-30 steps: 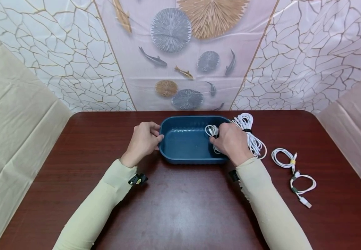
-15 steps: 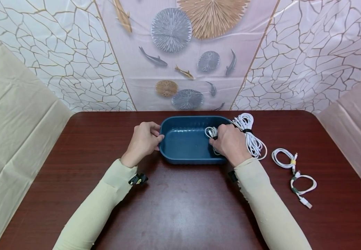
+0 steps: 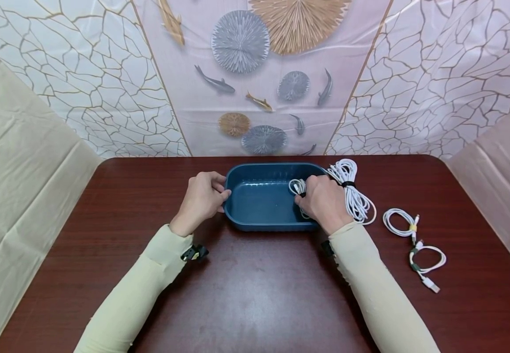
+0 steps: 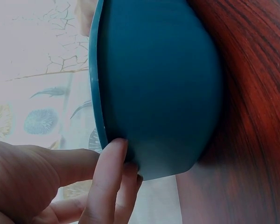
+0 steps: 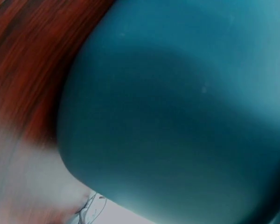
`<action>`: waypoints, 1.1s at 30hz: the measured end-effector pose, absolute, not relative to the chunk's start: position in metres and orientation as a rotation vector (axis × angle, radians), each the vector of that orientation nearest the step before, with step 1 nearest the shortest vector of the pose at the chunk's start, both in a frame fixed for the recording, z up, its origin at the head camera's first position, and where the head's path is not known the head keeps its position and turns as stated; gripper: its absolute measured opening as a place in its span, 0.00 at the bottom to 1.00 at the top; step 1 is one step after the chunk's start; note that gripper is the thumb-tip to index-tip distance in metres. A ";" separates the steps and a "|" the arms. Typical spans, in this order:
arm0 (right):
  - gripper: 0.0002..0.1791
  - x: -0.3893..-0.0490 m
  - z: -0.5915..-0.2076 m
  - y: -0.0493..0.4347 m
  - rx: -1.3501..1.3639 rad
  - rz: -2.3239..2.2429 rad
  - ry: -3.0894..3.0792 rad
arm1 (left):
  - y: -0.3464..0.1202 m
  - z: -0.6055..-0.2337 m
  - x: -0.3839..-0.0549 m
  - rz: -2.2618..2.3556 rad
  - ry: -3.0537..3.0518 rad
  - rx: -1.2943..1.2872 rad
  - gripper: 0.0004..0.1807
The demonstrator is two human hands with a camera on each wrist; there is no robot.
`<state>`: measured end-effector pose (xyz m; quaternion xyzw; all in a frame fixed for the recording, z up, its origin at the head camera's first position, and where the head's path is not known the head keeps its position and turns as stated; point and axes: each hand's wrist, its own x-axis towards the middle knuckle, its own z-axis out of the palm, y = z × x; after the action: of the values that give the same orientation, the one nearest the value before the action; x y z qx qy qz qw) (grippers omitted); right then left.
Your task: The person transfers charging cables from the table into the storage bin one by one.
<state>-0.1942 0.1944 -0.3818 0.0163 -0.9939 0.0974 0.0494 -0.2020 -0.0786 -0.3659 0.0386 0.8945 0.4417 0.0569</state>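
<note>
A blue plastic basin (image 3: 255, 203) sits on the table near its far edge. My left hand (image 3: 199, 201) pinches the left end of its rim; in the left wrist view the fingers (image 4: 111, 163) lie against the outer wall. At the basin's right end, my right hand (image 3: 327, 202) reaches over the rim and grips a small bundle of white cable (image 3: 298, 186) inside. Part of this bundle is hidden under the hand. The right wrist view is mostly filled by the basin's outer wall (image 5: 168, 112).
A larger white cable bundle (image 3: 358, 201) with a black tie lies just right of the basin. Farther right are a coiled cable with a yellow tie (image 3: 398, 223) and a USB cable with a green tie (image 3: 431, 268). A patterned cloth (image 3: 263, 113) hangs behind the table.
My right hand has shifted very slightly left and down with the small cable bundle. The left hand and basin stay in place.
</note>
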 end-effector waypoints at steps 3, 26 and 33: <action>0.19 -0.194 -0.382 0.194 0.056 0.300 -3.018 | -0.079 -0.366 -0.202 1.341 2.712 0.113 0.21; 0.20 -0.191 -0.375 0.190 -0.036 0.295 -3.098 | -0.078 -0.365 -0.201 1.344 2.713 0.118 0.21; 0.20 -0.189 -0.372 0.190 -0.036 0.320 -3.049 | -0.078 -0.365 -0.201 1.358 2.701 0.110 0.21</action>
<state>-0.1889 0.1897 -0.3721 -0.0119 -0.9938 0.1043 0.0379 -0.2005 -0.0776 -0.3654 0.0365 0.8913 0.4482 0.0579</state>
